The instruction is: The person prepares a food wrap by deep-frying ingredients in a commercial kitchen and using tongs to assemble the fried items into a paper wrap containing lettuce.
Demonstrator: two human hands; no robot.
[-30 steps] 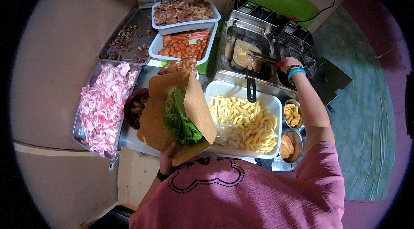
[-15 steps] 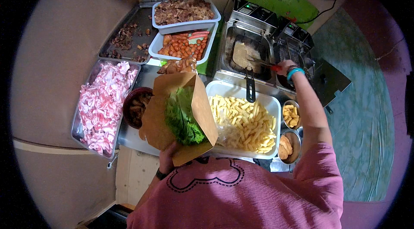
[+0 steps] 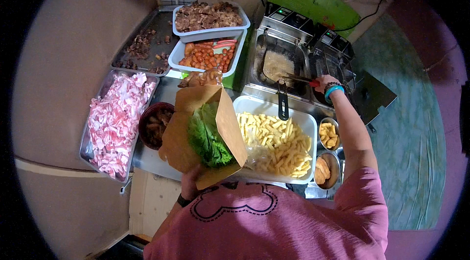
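Observation:
My left hand holds an open brown cardboard box from below, with a green lettuce leaf lying inside it. The box hovers over the counter, beside a white tray of fries. My right hand, with bracelets on its wrist, reaches far right and grips tongs whose tips point into the left basin of a steel deep fryer.
A metal tray of pink sliced meat lies at left, with a dark bowl beside it. White tubs of cooked meat and sausages stand at the back. Two small metal bowls of fried pieces sit at right.
My right hand has moved left with the tongs, from the fryer's right side toward its left basin. The box in my left hand has stayed nearly still.

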